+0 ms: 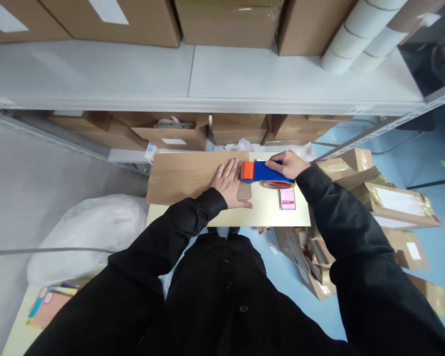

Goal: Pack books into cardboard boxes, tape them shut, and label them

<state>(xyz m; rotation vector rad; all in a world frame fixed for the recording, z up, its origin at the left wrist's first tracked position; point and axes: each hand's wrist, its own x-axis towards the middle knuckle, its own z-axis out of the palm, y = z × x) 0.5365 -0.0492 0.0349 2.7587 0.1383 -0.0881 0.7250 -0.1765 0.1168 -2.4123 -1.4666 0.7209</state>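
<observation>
A flat brown cardboard box [183, 178] lies across the left part of a pale yellow table [267, 215]. My left hand [229, 184] rests on its right end, palm down with the fingers spread. In my right hand [288, 164] is a blue and orange tape dispenser [261, 171], gripped at its rear. The dispenser's orange head is at the box's right end, close to my left fingers; whether it touches the cardboard I cannot tell. Just below the tape roll, a small pink card or packet [287, 199] lies on the table.
A grey shelf [133, 74] holding cartons [229, 22] and white rolls [356, 37] spans the far side, with more boxes beneath. Packed cartons [400, 205] are piled on the right. To the left sits a white plastic bag [92, 227].
</observation>
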